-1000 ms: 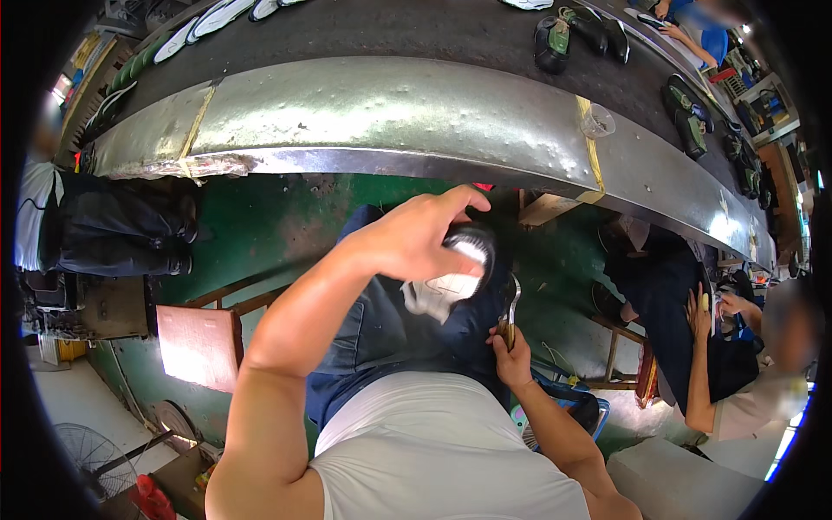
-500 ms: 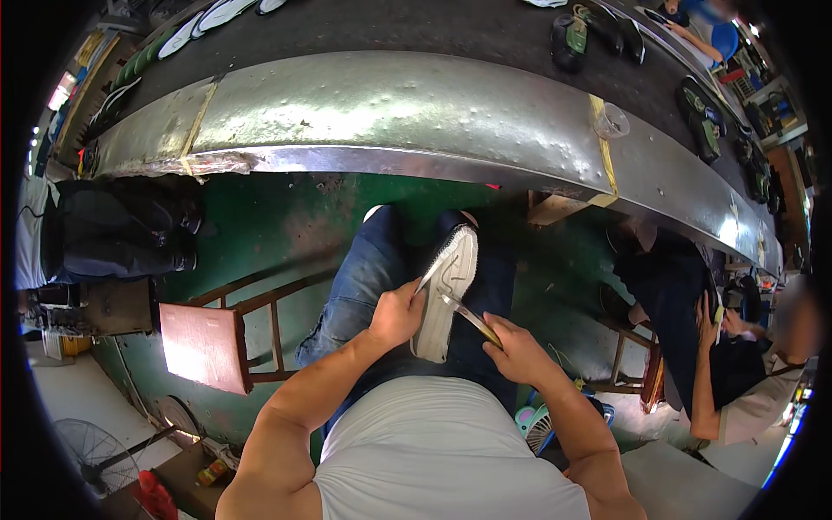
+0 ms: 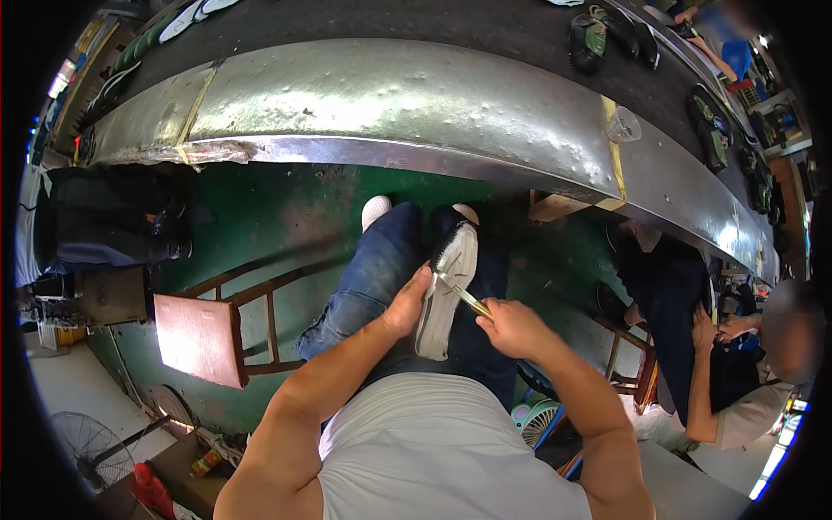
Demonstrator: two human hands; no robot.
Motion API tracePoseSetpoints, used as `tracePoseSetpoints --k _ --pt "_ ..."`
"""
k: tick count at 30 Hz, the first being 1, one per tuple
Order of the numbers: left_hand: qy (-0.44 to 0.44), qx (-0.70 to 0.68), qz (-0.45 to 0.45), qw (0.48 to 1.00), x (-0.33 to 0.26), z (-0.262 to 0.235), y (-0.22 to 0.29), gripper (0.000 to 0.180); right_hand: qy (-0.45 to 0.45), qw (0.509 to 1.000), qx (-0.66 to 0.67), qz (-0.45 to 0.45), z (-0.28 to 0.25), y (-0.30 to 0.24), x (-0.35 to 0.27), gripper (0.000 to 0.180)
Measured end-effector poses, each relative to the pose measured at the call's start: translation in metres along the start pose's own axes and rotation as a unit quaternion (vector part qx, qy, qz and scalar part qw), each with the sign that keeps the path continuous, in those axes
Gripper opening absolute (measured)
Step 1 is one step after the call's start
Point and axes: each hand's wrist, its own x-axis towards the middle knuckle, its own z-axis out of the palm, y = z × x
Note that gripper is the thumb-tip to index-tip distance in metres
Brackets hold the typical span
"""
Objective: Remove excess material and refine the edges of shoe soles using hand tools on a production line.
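A shoe [image 3: 439, 317] rests on my lap with its pale underside up. Its toe points toward the bench, and a dark, stitched-looking edge shows along the toe. My left hand [image 3: 407, 302] is closed on the shoe's left edge, thumb toward the middle. My right hand [image 3: 513, 328] is closed round the yellowish handle of a slim hand tool [image 3: 469, 300] with a bright metal front end. That metal end lies over the shoe's underside, close to my left thumb. Its exact kind is not clear, and my fingers hide the handle's rear.
Ahead runs a metal-edged bench [image 3: 390, 95] with a dark top, carrying several shoes [image 3: 598, 39] and a clear cup [image 3: 622, 126]. A wooden stool [image 3: 201, 338] stands left, and a small fan [image 3: 539, 422] by my right side. A seated person [image 3: 737, 390] works at right.
My left hand has slid up along the shoe's edge toward the toe. The tool's metal end has shifted slightly up and left, with my right hand following. The view has shifted slightly.
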Motion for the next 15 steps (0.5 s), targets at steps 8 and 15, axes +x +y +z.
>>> tracePoseSetpoints --k 8,15 --pt "0.024 0.107 -0.049 0.993 0.0 0.008 0.028 0.068 0.028 0.929 0.339 0.147 0.07 0.0 0.009 0.026" --pt "0.037 0.055 -0.086 0.994 0.002 0.031 0.046 0.062 -0.148 0.658 0.724 0.146 0.068 0.056 0.008 0.027"
